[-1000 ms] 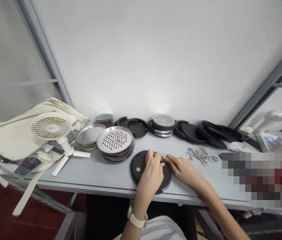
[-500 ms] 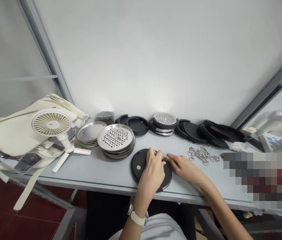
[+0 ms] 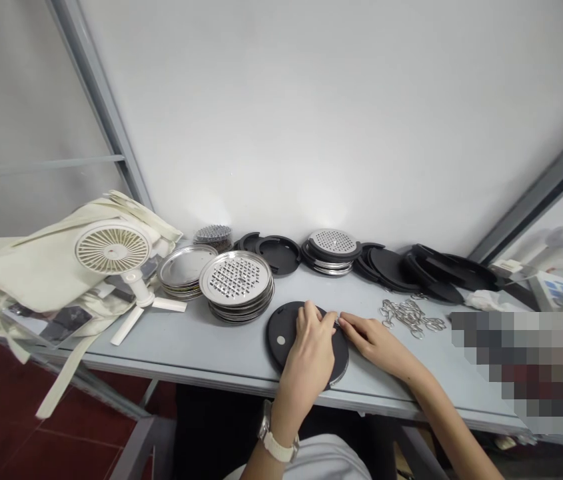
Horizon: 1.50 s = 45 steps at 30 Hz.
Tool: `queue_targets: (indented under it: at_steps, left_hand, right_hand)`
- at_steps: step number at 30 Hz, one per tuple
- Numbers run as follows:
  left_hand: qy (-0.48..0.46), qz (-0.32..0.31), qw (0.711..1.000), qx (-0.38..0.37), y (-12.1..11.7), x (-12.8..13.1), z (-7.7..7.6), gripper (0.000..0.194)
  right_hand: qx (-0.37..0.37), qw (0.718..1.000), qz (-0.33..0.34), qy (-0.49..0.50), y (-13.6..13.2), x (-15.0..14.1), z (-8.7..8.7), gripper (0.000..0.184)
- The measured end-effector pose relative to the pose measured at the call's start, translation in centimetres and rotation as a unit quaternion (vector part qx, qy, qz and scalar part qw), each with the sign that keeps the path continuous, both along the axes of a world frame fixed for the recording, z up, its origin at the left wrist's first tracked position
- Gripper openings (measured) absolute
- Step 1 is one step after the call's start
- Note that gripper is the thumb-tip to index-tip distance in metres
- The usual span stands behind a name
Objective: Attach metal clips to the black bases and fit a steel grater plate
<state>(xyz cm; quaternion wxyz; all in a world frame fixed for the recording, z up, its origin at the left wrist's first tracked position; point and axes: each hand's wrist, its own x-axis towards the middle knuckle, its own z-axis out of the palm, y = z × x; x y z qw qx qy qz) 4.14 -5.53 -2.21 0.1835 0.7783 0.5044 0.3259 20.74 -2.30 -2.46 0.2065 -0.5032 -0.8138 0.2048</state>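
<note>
So the left hand (image 3: 311, 350) is lying flat over a black disc (image 3: 286, 333) near the front edge of the grey table (image 3: 201, 353), pressing down, I'd guess to keep it from sliding. The right hand (image 3: 374, 340) comes in beside it, fingertips pinched together on something tiny and shiny right at the disc's far rim, just past the left fingers. Can't tell what the little bit is, too small, maybe a ring.

A short reach past the right hand sits a loose pile of metal rings (image 3: 411, 317), probably kept there so they're easy to grab. Out beyond the left hand are stacks of perforated steel plates (image 3: 236, 283) and plain ones (image 3: 184, 267), with more black discs (image 3: 411, 267) lined up along the white wall (image 3: 311, 113). Way off left there's a small white fan (image 3: 111, 250) resting on a cream cloth bag (image 3: 21, 273). Floor underneath is red tile (image 3: 11, 413).
</note>
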Motion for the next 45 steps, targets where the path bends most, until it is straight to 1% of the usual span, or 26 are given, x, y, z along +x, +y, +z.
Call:
queue_targets:
  at_steps: [3,7,19,29,36,42,45]
  left_hand:
    - [0.014,-0.003,1.0,0.004,0.07,-0.01,0.07,0.029]
    - [0.011,-0.007,1.0,0.0,0.1,0.0,0.2,0.032]
    - [0.014,-0.014,1.0,-0.009,0.28,0.05,0.02,0.035]
    - [0.039,-0.021,0.999,0.001,0.44,0.11,0.09,0.037]
    - [0.048,-0.024,0.999,-0.001,0.4,0.11,0.11,0.039]
    - [0.052,-0.035,0.998,-0.003,0.45,0.09,-0.16,0.048]
    - [0.057,-0.038,0.998,-0.003,0.43,0.08,-0.07,0.049]
  right_hand:
    - [0.006,1.0,-0.007,0.015,-0.25,0.02,-0.24,0.032]
    - [0.011,0.999,-0.004,0.042,-0.54,0.01,-0.46,0.031]
    - [-0.005,0.997,-0.014,0.071,-0.53,0.07,-0.9,0.028]
    - [-0.011,0.997,-0.02,0.08,-0.54,0.09,-0.85,0.026]
    - [-0.008,0.997,-0.021,0.075,-0.49,0.02,-0.53,0.028]
    - [-0.014,0.996,-0.025,0.078,-0.44,-0.08,-0.52,0.028]
    - [-0.021,0.996,-0.026,0.082,-0.47,-0.04,-0.48,0.028]
